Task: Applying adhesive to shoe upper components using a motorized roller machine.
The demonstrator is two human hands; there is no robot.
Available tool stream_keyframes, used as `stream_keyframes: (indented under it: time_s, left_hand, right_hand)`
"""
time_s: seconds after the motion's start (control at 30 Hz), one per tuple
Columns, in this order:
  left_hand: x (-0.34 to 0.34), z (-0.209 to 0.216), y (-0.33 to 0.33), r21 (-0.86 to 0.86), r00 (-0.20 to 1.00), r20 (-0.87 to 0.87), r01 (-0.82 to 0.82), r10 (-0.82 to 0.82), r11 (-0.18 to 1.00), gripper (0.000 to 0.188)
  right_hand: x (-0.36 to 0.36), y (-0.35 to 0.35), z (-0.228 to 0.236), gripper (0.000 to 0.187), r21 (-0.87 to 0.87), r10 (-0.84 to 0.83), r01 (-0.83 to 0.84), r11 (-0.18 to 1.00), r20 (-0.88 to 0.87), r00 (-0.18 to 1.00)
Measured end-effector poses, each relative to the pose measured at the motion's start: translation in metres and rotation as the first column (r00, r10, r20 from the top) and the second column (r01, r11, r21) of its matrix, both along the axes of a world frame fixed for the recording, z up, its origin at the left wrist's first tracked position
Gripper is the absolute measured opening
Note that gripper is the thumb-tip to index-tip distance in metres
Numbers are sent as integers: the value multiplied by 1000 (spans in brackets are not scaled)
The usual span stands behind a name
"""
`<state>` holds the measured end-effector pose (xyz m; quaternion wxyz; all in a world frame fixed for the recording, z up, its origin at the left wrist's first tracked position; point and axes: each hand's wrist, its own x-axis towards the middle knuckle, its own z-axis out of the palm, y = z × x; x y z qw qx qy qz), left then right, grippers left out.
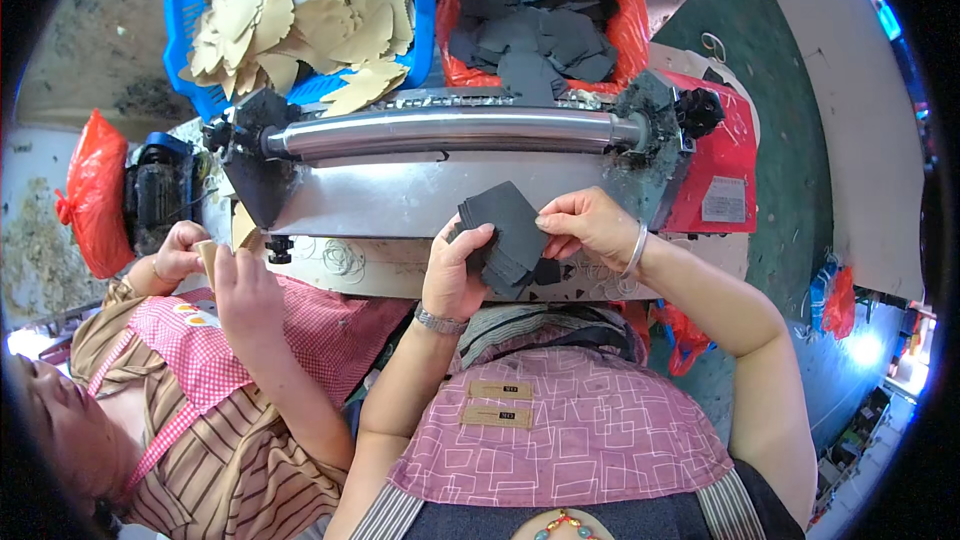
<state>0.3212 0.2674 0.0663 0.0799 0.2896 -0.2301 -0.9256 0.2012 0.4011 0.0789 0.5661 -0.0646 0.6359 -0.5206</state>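
Note:
A fanned stack of dark grey cut pieces (506, 230) rests in my left hand (453, 275), the thumb pressed over its near side. My right hand (588, 226) pinches the right corner of the top piece between thumb and fingers. Both hands are in front of a roller machine with a shiny metal roller (450, 130) and a pale metal plate (390, 195) below it. Another dark piece (545, 272) lies at the table edge under the stack.
A blue basket (424, 10) of tan scalloped pieces and a red bag (636, 0) of dark pieces stand behind the roller. At left, a co-worker's hands (235, 285) hold tan pieces. A tied red bag (97, 195) sits beyond. Loose rubber bands (343, 258) lie on the table.

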Motion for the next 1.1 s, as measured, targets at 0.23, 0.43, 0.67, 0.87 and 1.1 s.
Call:
stream_keyframes:
  time_s: [0.23,0.43,0.67,0.87,1.1]
  left_hand:
    - [0,-15,5,-38,990,141,-7,12,999,15]
    - [-1,-14,3,-40,989,138,-48,54,998,15]
    - [-3,-5,2,12,993,102,52,-53,999,8]
    - [3,-14,4,5,989,121,81,-81,997,6]
    - [3,-18,7,-168,973,220,-30,67,985,8]
  right_hand:
    - [-17,0,-9,16,109,-139,140,984,-23,990]
    - [-15,-1,-10,18,-17,-462,464,886,64,885]
    - [-6,8,-9,18,-50,-29,34,998,101,995]
    - [-15,8,-3,19,137,-87,94,986,-51,995]
    - [-5,7,-5,18,45,-42,48,998,-131,991]
